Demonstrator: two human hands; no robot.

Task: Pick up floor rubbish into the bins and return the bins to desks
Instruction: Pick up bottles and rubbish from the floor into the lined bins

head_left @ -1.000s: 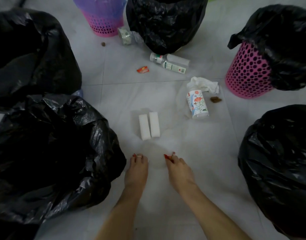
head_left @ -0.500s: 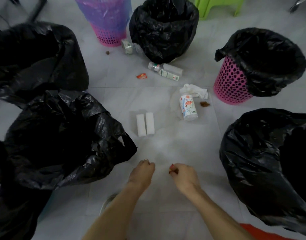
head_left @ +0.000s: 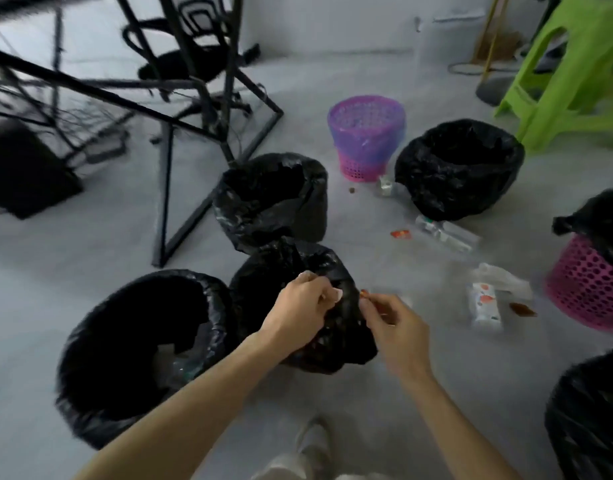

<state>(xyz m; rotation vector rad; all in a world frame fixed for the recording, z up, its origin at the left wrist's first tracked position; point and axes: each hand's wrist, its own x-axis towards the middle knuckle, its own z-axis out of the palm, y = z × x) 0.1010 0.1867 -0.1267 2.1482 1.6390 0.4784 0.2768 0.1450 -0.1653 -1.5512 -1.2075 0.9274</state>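
Note:
My left hand (head_left: 303, 306) and my right hand (head_left: 393, 318) hover close together over the rim of a black-lined bin (head_left: 291, 268). A small red scrap (head_left: 363, 292) is pinched in the right hand's fingertips. The left hand's fingers are curled with the thumb against them, and nothing shows in it. Rubbish lies on the floor to the right: a flower-print bottle (head_left: 485, 308), a white tissue (head_left: 502, 277), a brown scrap (head_left: 521, 309), a clear bottle (head_left: 447, 233) and a red wrapper (head_left: 401, 233).
Several more bins stand around: a black-lined one (head_left: 135, 299) at front left holding clear plastic, one behind (head_left: 273, 199), a purple basket (head_left: 365, 133), another black one (head_left: 460, 168), a pink basket (head_left: 585, 289). Black desk legs (head_left: 166, 188) stand left, a green stool (head_left: 575, 81) far right.
Both hands have lifted from the floor tiles, fingers closing, and moved left over the black-lined bin. The view has risen and swung left, bringing the desk legs and chair into sight.

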